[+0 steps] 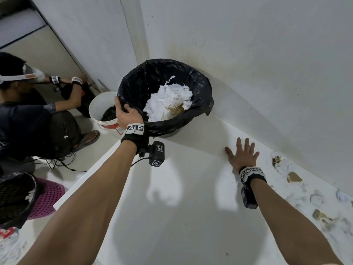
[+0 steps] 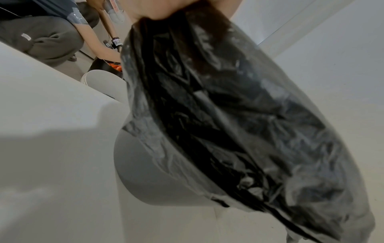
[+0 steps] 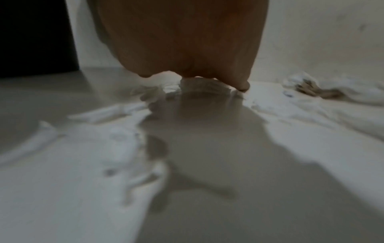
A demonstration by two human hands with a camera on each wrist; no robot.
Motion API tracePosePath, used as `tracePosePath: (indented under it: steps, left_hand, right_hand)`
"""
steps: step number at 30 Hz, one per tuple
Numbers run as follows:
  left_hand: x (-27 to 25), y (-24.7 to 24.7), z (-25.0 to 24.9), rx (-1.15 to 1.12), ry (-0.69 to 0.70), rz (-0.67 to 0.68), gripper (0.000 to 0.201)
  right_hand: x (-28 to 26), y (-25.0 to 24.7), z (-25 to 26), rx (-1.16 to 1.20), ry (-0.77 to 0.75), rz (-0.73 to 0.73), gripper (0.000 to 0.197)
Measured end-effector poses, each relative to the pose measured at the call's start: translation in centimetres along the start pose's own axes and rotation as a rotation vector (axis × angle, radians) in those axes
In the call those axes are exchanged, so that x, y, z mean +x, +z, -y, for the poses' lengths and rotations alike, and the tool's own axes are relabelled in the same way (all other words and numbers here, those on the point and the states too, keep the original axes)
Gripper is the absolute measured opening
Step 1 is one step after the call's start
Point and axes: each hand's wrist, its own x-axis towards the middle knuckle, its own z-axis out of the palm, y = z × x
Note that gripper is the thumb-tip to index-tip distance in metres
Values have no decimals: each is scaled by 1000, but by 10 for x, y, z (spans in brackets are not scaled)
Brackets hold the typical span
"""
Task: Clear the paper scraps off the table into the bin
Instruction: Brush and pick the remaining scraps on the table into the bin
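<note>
The left hand (image 1: 126, 113) grips the near edge of the bin (image 1: 165, 96). Its fingers are curled over the black bag (image 2: 239, 115) that lines the bin, and they pinch the bag against the rim. The bin sits past the far corner of the white table (image 1: 172, 217), against the wall. Under the bag, the left wrist view shows the bin's grey side (image 2: 149, 177).

Inside the bin, just right of the left hand, lies a heap of white paper scraps (image 1: 168, 98) with a bit of brown card among them.

The right hand (image 1: 241, 155) is well apart from the left one. It lies flat on the table with its fingers straight and spread wide, palm down. It holds nothing. In the right wrist view the fingertips (image 3: 243, 85) press down by a small white scrap, but that view is too blurry to tell if they touch it.

More scraps on the table (image 1: 294, 177), white and brown, lie to the right of the right hand along the wall. Some white bits also lie close around it.

To the left of the left hand, another person (image 1: 28, 115) crouches on the floor beside a white bucket (image 1: 101, 109).
</note>
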Motion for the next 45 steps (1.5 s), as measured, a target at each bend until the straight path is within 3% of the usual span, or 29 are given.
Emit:
tracePosePath:
  steps: [3,6,9,14,15,19,22,26,31,38,45]
  left_hand:
    - [0,-1,-1,-1,-7,30,43]
    - [-5,-1,-1,6,2,56,43]
    - [-10,1,-1,2,9,58,44]
    - [-13,0,6,-2,37,73,43]
    - [-13,-1,8,-2,45,79,44]
    - [-17,-9,13,13,67,123,43]
    - [-21,-19,18,-2,96,172,43]
    - [-23,-35,23,17,122,258,44]
    - [-36,-54,16,78,161,365,45]
    - [-52,-79,11,58,70,427,44]
    - [-65,-91,13,60,53,508,45]
  right_hand:
    - [-17,4,5,93,-58,-13,75]
    - [-42,20,9,34,-161,-9,68]
    - [-75,49,10,-93,-291,-150,51]
    - [-118,67,7,-10,-246,-360,27]
    - [-124,67,6,8,-251,-362,22]
    - [-150,55,4,35,-206,-202,51]
    - [-150,48,-1,27,-104,-97,38]
    - [-130,12,-8,253,30,91,17]
    - [-122,-63,4,299,59,143,12]
    - [-155,-173,102,369,-131,11,5]
    - [-180,-160,184,430,-208,-126,14]
